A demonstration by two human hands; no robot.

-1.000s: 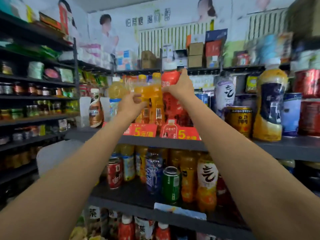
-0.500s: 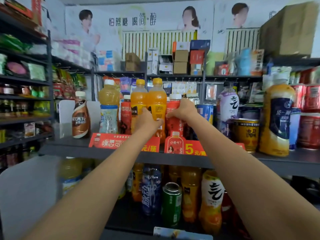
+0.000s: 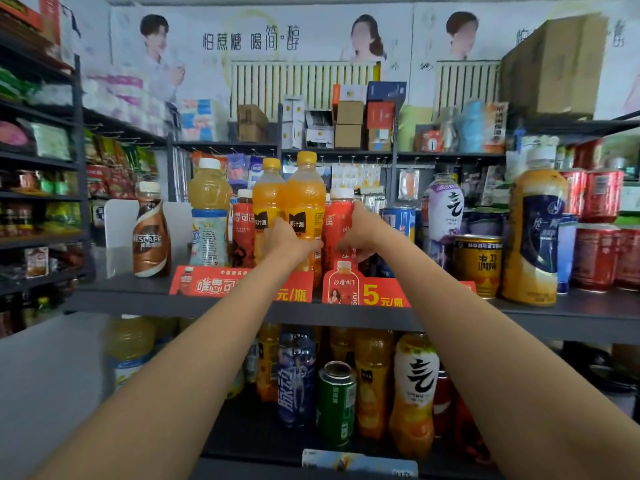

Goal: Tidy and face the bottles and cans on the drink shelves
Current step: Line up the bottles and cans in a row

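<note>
Left hand (image 3: 287, 242) clasped around orange juice bottle (image 3: 304, 206), right hand (image 3: 360, 233) around red bottle (image 3: 337, 226), near shelf (image 3: 138, 299) front edge.

Your left hand (image 3: 287, 242) grips a clear, glossy plastic orange bottle (image 3: 304, 206); your right hand (image 3: 360, 233) holds a red bottle (image 3: 337, 223) in a smooth printed sleeve. The shelf (image 3: 138, 299) before you is matt dark painted metal, edged with glossy red card price tags (image 3: 367, 292). Below, the green can (image 3: 335, 403) shows shiny metal at its rim. The gold can (image 3: 478, 265) gleams, and the boxes (image 3: 554, 64) up top are dull brown cardboard.
</note>
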